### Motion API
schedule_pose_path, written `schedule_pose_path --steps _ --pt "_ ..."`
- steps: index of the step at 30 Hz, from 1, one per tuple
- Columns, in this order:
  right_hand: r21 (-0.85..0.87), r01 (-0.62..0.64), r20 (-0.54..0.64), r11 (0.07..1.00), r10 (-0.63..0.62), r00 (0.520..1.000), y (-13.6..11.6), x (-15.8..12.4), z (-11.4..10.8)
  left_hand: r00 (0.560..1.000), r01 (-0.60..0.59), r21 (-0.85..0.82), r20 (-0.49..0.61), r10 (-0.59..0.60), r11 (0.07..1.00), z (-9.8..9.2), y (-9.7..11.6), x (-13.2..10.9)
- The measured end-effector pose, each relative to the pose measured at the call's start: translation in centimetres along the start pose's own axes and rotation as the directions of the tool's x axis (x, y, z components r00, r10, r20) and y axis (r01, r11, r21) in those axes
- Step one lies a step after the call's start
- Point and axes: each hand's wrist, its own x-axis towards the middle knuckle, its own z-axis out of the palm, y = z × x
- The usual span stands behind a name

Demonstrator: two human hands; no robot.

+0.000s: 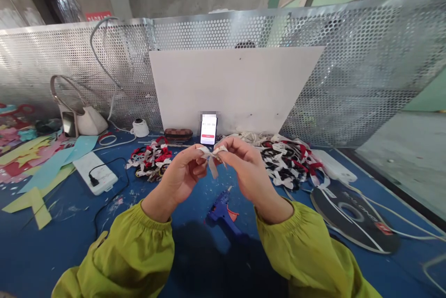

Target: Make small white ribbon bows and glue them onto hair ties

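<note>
Between both hands, above the middle of the blue table, is a small white ribbon bow (213, 164) with a tail hanging down. My left hand (186, 170) pinches its left loop between thumb and fingers. On the other side, my right hand (244, 165) grips the right loop the same way. A blue hot glue gun (223, 212) with an orange trigger lies on the table below the hands. Just beyond the bow stands a phone (208, 129) with a lit screen.
Piles of red, white and black ribbon bows lie left (150, 158) and right (291, 161). A white power bank (95, 172) and coloured paper sheets (52, 168) are at left. A black disc-shaped reel (351, 216) and cables sit at right. A white board (233, 89) leans behind.
</note>
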Motion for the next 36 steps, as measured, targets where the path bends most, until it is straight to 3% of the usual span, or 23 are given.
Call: schedule_pose_path --steps 6,9,12,14,17,20,25,28,33,36 --pt "0.309 -0.271 0.124 0.912 0.244 0.962 -0.4 0.5 -0.3 0.987 0.125 -0.196 0.126 -0.101 0.973 -0.3 0.2 0.1" --pt "0.401 -0.353 0.210 0.845 0.290 0.934 -0.3 0.8 -0.3 0.979 0.174 -0.253 0.145 -0.141 0.952 -0.1 0.3 0.0" --pt "0.398 -0.394 0.293 0.828 0.292 0.910 -0.2 0.8 -0.4 0.982 0.179 -0.226 0.104 -0.159 0.958 0.1 0.3 0.0" --pt "0.326 -0.390 0.311 0.861 0.292 0.904 -0.3 0.6 -0.5 0.993 0.103 -0.159 0.068 -0.093 0.982 0.1 0.1 0.1" --pt "0.199 -0.329 0.284 0.923 0.267 0.921 -0.3 0.5 -0.6 0.996 -0.076 -0.013 0.039 0.077 0.997 -0.2 -0.2 0.2" --pt "0.203 -0.296 0.237 0.933 0.246 0.940 -0.2 0.6 -0.7 0.989 -0.146 0.061 0.041 0.143 0.987 -0.6 -0.5 0.3" --pt "0.293 -0.354 0.224 0.888 0.296 0.929 -0.1 0.7 -0.7 0.994 0.000 -0.010 0.110 0.001 1.000 -0.4 -0.5 0.2" --pt "0.340 -0.398 0.228 0.852 0.336 0.914 -0.2 0.5 -0.3 0.990 0.131 -0.071 0.064 -0.126 0.989 0.4 -0.5 0.0" --pt "0.450 -0.447 0.111 0.773 0.448 0.887 0.4 0.5 1.0 0.987 0.048 -0.155 -0.142 -0.071 0.987 1.0 -1.1 0.2" --pt "0.516 -0.435 0.017 0.738 0.499 0.867 1.0 0.5 1.5 0.976 0.054 -0.212 -0.197 -0.097 0.976 0.7 -1.7 0.6"
